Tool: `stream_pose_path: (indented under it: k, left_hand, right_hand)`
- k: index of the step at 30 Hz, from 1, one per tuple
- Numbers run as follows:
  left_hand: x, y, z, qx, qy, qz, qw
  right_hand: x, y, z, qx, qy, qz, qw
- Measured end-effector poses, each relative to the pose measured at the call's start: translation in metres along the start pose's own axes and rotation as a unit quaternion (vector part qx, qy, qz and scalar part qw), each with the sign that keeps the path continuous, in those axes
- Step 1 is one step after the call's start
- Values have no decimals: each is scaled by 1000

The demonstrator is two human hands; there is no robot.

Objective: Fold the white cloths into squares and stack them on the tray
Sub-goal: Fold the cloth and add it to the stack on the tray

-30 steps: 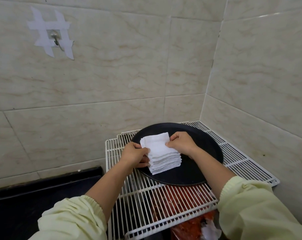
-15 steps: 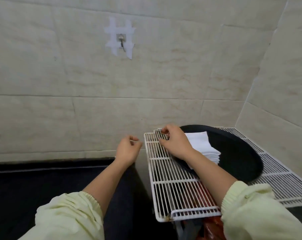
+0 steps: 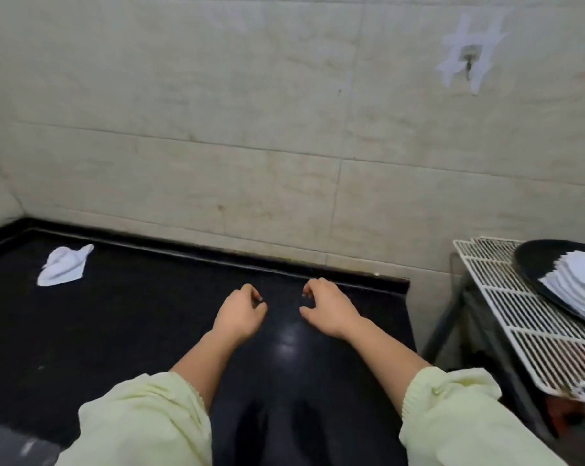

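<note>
A stack of folded white cloths (image 3: 576, 287) lies on the round black tray (image 3: 533, 260) at the far right edge, cut off by the frame. One crumpled white cloth (image 3: 64, 265) lies on the black counter (image 3: 133, 331) at the far left. My left hand (image 3: 239, 314) and my right hand (image 3: 329, 309) hover side by side over the middle of the counter, fingers loosely curled, holding nothing. Both are far from the crumpled cloth and from the tray.
The tray sits on a white wire rack (image 3: 519, 317) to the right of the counter, with a gap between them. A tiled wall (image 3: 284, 129) runs behind, with a taped metal hook (image 3: 469, 58) high on the right.
The view swung left from the rack to the counter. Both hands left the stack on the tray and moved left over the black counter, empty. The crumpled cloth came into view.
</note>
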State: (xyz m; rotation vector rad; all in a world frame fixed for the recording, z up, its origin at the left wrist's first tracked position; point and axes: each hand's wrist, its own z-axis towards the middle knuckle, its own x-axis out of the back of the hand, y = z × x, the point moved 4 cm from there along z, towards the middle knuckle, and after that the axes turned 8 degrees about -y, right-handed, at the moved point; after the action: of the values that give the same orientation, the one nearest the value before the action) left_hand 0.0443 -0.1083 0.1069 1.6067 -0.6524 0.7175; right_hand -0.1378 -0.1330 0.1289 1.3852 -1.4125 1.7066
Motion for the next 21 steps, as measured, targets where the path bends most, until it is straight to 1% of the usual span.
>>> stream_pose_path:
  k: [5, 13, 17, 21]
  left_hand:
    - [60, -102, -23, 55, 34, 25, 998]
    - [146, -212, -32, 126, 87, 32, 988]
    - [180, -269, -17, 158, 91, 36, 983]
    - [204, -321, 9, 183, 83, 63, 978]
  right_hand:
    - [-64, -97, 33, 46, -60, -14, 997]
    - [-127, -227, 99, 125, -113, -46, 985]
    - [-161, -284, 140, 157, -137, -65, 976]
    - [-197, -321, 184, 169, -158, -89, 969]
